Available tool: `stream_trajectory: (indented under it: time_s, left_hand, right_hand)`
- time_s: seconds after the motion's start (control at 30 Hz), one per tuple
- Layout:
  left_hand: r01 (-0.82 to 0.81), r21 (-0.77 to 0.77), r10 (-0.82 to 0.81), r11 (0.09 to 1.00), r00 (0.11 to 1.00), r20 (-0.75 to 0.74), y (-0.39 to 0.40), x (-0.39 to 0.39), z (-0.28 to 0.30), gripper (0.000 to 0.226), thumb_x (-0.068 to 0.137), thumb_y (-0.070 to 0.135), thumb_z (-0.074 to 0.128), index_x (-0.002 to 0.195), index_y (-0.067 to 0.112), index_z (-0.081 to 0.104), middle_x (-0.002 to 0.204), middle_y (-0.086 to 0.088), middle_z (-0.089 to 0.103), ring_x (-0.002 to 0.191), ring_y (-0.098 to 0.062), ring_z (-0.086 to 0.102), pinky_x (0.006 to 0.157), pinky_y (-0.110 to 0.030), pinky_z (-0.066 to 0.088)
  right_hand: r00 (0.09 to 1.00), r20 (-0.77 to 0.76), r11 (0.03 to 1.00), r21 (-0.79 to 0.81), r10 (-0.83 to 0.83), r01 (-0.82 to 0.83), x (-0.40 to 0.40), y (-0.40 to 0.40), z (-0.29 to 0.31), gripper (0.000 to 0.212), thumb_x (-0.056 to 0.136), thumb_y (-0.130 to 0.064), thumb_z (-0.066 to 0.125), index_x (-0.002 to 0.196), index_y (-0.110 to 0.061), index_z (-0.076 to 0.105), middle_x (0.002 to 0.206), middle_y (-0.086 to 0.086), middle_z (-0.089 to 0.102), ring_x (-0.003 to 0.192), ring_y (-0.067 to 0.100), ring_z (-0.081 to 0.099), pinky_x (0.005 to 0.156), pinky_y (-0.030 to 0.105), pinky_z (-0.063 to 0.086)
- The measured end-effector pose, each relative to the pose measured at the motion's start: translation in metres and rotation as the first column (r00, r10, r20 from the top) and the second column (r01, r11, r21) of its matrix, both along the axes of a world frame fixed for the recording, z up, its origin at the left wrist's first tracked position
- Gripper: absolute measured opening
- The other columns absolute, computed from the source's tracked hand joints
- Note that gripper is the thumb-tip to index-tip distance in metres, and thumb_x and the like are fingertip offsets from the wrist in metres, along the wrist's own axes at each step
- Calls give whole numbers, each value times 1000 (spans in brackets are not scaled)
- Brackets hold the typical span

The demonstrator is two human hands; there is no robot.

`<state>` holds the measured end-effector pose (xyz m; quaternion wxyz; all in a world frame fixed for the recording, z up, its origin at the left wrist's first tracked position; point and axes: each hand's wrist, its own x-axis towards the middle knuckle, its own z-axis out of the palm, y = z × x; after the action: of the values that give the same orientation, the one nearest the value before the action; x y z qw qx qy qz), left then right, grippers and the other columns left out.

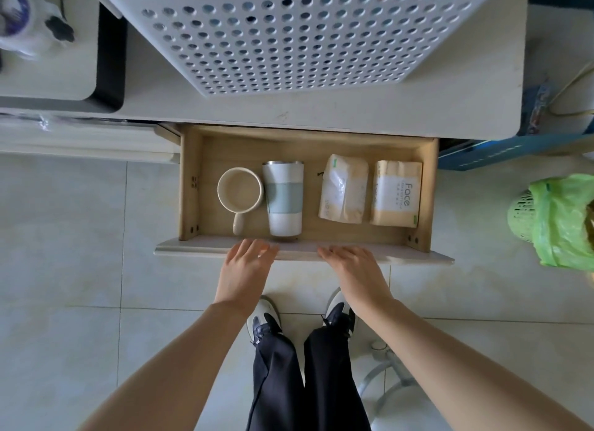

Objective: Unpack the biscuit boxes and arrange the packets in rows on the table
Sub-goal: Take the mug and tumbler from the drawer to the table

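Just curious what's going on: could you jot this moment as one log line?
both hands, left hand and right hand, open on wooden drawer front | drawer open | inside: cream mug, white tumbler, two tissue packs | biscuit boxes unseen

White basket (289,38) w/ dot holes; tumbler (283,199) white/sage band; green bag (559,221).

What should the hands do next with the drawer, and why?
Probably push the drawer shut. Both the left hand and right hand lie flat on its front edge, and inside are only a mug, a tumbler and tissue packs, no biscuit boxes.
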<state>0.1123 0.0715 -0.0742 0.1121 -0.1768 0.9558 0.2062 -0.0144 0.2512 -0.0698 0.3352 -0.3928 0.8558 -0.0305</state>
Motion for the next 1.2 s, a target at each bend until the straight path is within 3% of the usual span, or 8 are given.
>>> stream_trajectory:
  time_s: [0.27,0.37,0.43,0.53,0.77,0.9,1.03,1.2]
  left_hand:
    - [-34,51,31,998,998,57,4,1,8,42,54,-8,86,92,8,77,87,-8,72,78,-30,69,69,-37,57]
    - [-78,120,68,990,994,90,2,-2,12,20,77,7,77,97,9,76,94,-6,72,90,-30,66,77,-38,53]
    - [-112,162,93,980,988,120,-3,-6,12,19,91,23,64,103,12,73,101,-2,70,98,-25,62,80,-34,48]
    - [-205,197,182,959,975,131,-15,-11,9,24,96,30,55,108,13,67,106,-1,65,102,-23,56,77,-35,48]
    - [-496,10,477,868,839,260,-54,-9,-5,36,93,40,57,112,11,48,111,-10,62,114,-30,48,85,-41,44]
    - [-512,-63,488,857,766,418,-63,-16,-19,62,82,48,69,119,10,38,117,-14,57,120,-31,46,95,-37,39]
    - [-484,-92,453,870,714,534,-69,-26,-37,50,88,52,59,115,12,46,118,-11,61,122,-29,44,91,-37,39]
    - [-523,-58,452,850,668,592,-73,-30,-52,38,95,49,49,114,17,59,116,-9,62,118,-29,47,85,-36,39]
  right_hand:
    - [998,31,996,61,61,-63,3,-1,2,60,88,4,44,143,-20,45,134,0,59,122,22,53,100,35,40]
    - [997,73,998,67,-16,11,-5,-6,5,37,95,-16,45,129,-20,59,120,0,67,105,21,61,91,35,47]
    - [962,235,987,112,-142,118,-17,-10,4,35,96,-31,46,127,-21,59,115,-1,69,90,16,65,87,33,51]
    - [810,445,925,204,-380,322,-39,-21,3,45,96,-39,53,136,-19,52,124,-1,64,105,14,62,95,29,47]
    - [730,447,849,156,-517,505,-53,-79,-9,54,92,-47,57,137,-18,47,107,-7,61,98,12,56,82,27,41]
    - [673,417,780,170,-611,602,-48,-118,-26,67,91,-44,60,143,-10,37,127,7,58,114,24,56,93,36,46]
    - [642,329,718,221,-692,661,-48,-141,-42,82,88,-49,62,144,-1,27,146,16,41,130,33,44,101,38,38]
    - [554,347,643,245,-757,725,-43,-155,-58,91,82,-48,69,145,-3,21,147,15,35,131,30,42,100,36,37]
